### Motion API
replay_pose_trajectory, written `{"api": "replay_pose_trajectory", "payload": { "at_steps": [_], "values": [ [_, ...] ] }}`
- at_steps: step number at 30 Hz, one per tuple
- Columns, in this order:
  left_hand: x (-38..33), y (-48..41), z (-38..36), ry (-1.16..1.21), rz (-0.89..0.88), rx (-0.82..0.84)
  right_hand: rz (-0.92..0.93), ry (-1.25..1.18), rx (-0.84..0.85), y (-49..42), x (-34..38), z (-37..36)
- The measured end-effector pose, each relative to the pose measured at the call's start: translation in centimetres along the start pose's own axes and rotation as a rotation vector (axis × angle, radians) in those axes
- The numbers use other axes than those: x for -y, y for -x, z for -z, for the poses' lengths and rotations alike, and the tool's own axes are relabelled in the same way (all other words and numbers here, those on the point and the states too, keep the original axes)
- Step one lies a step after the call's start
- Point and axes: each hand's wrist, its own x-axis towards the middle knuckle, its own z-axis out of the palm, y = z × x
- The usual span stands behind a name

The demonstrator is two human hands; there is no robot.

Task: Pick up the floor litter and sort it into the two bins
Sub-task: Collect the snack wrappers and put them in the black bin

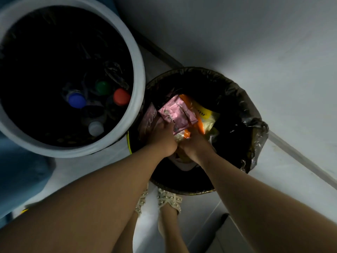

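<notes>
The litter in hand is a bundle of snack wrappers, held directly over the opening of the dark-lined bin point(255, 125). The bundle consists of a pink wrapper point(177, 115) on top, an orange wrapper point(187, 105) beneath it, and a yellow packet point(207, 115) on the far right. A second pink wrapper with script lettering point(148, 121) lies at the left edge of the bundle, against the bin's near-left wall.

Left hand point(164, 137): grip clenched on the lower edge of the pink wrapper, fingers curled over it. Right hand point(195, 143): grip clenched on the lower end of the orange wrapper; its fingertips are hidden under the bundle. The two hands touch at the knuckles, and both forearms reach in from the lower edge of the view. Below the hands, inside the bin, a pale item is partly visible; what it is cannot be determined.

The dark-lined bin carries a black bag folded over its rim. Just beside it on the left, touching or nearly touching, stands a larger white-rimmed bin point(138, 88), also with a black liner. This bin contains plastic bottles, seen from above by their caps: a blue cap point(77, 100), a green cap point(103, 87), a red cap point(121, 96) and a white cap point(95, 128).

Both bins stand on a pale floor point(273, 42). The person's feet, in beaded sandals point(169, 199), are placed just in front of the dark-lined bin. A blue object point(21, 170) sits at the left edge, blurred.
</notes>
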Motion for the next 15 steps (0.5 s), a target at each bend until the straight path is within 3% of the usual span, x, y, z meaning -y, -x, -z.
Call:
{"api": "replay_pose_trajectory", "payload": {
  "at_steps": [4,9,15],
  "values": [
    [-0.5,2.3,1.1,0.023,-0.054,-0.091,0.027,-0.04,-0.036,2.2,0.5,0.5],
    [-1.6,7.8,4.5,-0.126,-0.111,-0.166,0.035,-0.078,-0.059,7.6,2.7,3.3],
    [-3.4,15.6,9.6,-0.293,-0.191,-0.248,0.125,0.157,-0.139,15.8,6.4,6.9]
  ]
}}
